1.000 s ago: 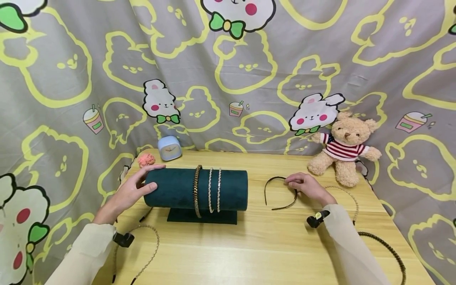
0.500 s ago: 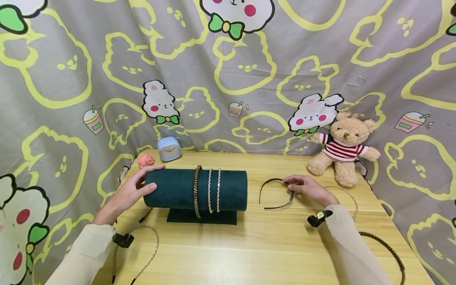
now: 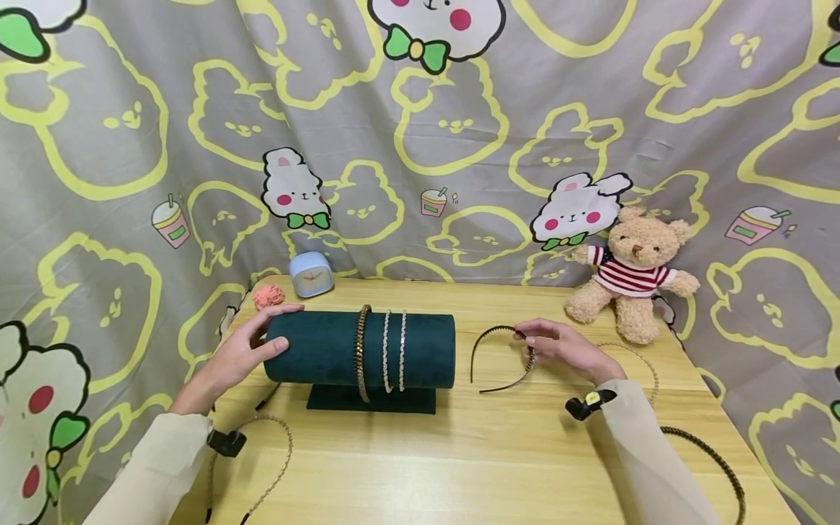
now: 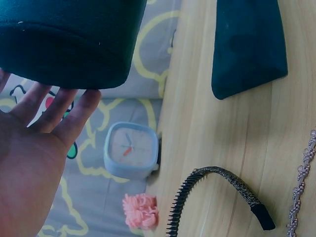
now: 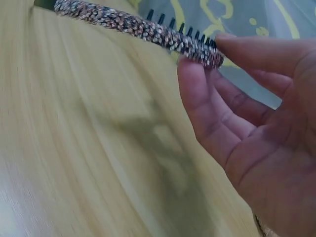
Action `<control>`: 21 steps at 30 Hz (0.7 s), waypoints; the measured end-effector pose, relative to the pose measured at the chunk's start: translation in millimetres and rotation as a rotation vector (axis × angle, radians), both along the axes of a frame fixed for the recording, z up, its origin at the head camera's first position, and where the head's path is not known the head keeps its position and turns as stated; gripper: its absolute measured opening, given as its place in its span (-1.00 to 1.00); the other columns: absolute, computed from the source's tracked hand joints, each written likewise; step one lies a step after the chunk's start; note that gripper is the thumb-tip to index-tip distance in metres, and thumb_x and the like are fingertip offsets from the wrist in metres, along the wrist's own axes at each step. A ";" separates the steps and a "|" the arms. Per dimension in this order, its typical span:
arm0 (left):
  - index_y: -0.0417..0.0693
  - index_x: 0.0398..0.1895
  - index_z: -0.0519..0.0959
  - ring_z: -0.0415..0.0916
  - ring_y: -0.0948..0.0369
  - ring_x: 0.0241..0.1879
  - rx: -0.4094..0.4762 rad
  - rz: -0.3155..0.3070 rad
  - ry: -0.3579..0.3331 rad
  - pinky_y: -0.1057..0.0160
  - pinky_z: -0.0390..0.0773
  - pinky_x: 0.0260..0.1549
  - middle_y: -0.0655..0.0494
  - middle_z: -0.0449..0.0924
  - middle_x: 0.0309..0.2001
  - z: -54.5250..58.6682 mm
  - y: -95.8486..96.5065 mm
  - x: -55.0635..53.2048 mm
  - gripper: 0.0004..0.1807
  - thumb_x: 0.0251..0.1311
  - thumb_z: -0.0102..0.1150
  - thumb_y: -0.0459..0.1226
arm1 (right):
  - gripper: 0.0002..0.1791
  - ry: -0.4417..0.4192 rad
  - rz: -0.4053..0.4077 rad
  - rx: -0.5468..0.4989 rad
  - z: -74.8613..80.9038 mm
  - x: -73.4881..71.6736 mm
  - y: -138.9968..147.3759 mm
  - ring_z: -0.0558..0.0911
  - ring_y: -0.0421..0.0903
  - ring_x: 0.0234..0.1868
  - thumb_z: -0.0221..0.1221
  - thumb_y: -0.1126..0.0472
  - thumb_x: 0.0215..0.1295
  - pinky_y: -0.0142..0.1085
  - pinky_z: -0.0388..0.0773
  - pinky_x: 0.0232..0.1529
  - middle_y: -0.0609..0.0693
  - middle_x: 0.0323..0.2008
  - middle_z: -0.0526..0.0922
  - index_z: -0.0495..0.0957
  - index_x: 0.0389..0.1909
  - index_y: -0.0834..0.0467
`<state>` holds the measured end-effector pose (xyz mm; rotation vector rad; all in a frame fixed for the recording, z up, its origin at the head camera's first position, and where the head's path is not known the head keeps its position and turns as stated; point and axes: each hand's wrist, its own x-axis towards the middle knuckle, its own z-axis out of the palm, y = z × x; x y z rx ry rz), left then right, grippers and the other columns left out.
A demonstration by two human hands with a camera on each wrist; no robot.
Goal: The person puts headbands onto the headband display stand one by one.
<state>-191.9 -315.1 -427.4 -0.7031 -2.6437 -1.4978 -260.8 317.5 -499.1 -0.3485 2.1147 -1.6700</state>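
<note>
A dark green velvet cylinder stand [image 3: 315, 350] lies crosswise on its base, left of centre in the head view. My left hand [image 3: 244, 351] grips its left end, thumb in front and fingers over the top. One brown-gold headband [image 3: 359, 350] and two pale beaded headbands [image 3: 403, 350] circle the cylinder. To the right of the stand, my right hand [image 3: 566, 347] pinches a toothed headband between thumb and fingers, raised off the table. Glittering stones cover the outside of this toothed headband [image 5: 133, 25] in the right wrist view; its black teeth point inward.
Loose headbands lie on the wooden table: a beaded headband [image 3: 291, 437] front left, a dark toothed headband [image 4: 217, 169] by the left hand, a thin headband [image 3: 646, 357] and a dark braided headband [image 3: 722, 461] at right. Behind stand a blue clock [image 3: 312, 275], pink pompom [image 3: 268, 295] and teddy bear [image 3: 631, 271].
My right hand has shifted slightly left, carrying the toothed headband toward the stand. The left hand and the stand stay in place.
</note>
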 end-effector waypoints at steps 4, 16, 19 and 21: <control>0.09 0.65 0.37 0.17 0.54 0.51 -0.004 0.000 -0.004 0.54 0.20 0.32 -0.05 0.28 0.65 0.4 0.3 0.4 -0.41 0.62 0.08 -0.31 | -0.43 0.000 0.009 -0.082 5.7 3.9 -3.6 0.67 0.01 0.22 0.19 0.25 0.64 -0.25 0.72 0.15 -0.07 0.37 0.64 0.39 0.55 0.33; 0.10 0.63 0.39 0.15 0.54 0.51 -0.009 0.011 -0.001 0.51 0.20 0.33 -0.05 0.30 0.64 1.3 0.6 0.3 -0.42 0.61 0.09 -0.31 | -0.59 -0.023 0.043 -0.288 28.2 17.7 -26.6 0.68 -0.22 0.17 0.11 0.35 0.67 -0.29 0.71 0.13 -0.14 0.31 0.70 0.57 0.43 0.14; 0.10 0.63 0.40 0.15 0.55 0.50 -0.010 0.012 0.002 0.50 0.20 0.33 -0.06 0.31 0.63 1.4 0.7 0.3 -0.43 0.61 0.09 -0.31 | -0.58 -0.006 0.047 -0.301 34.0 21.0 -32.0 0.69 -0.20 0.20 0.10 0.38 0.65 -0.28 0.71 0.16 -0.12 0.31 0.69 0.57 0.42 0.15; 0.09 0.63 0.40 0.16 0.55 0.50 -0.009 0.011 0.005 0.51 0.20 0.33 -0.07 0.31 0.63 1.3 0.7 0.2 -0.43 0.61 0.09 -0.31 | -0.58 0.005 0.045 -0.302 38.0 23.4 -35.4 0.68 -0.19 0.23 0.10 0.38 0.65 -0.27 0.69 0.20 -0.12 0.31 0.68 0.56 0.43 0.16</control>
